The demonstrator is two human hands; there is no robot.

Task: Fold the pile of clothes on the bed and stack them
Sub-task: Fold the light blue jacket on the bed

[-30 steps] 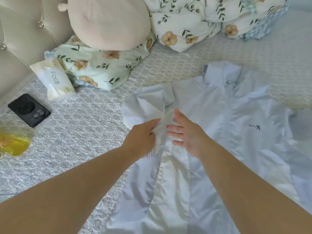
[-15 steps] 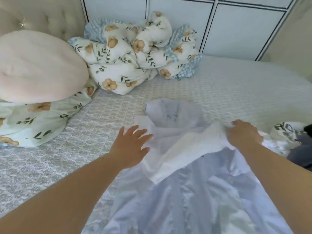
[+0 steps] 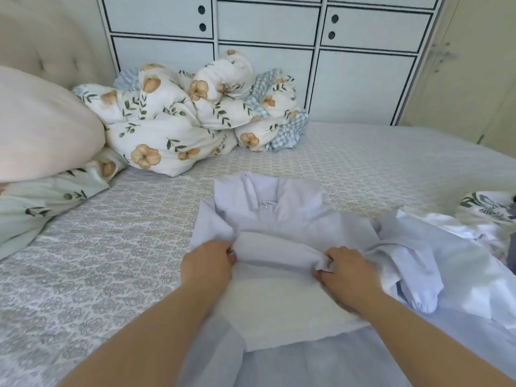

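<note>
I am pinching a folded-over panel of the pale blue jacket [image 3: 279, 213] in both grips, left hand [image 3: 208, 262] and right hand [image 3: 344, 270] at opposite ends, keeping the crease taut while it is lying collar-up on the bed [image 3: 111, 247].

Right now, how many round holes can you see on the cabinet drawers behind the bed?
4. Two sit one above the other on the left drawers, two likewise on the right drawers. More may lie out of frame.
</note>
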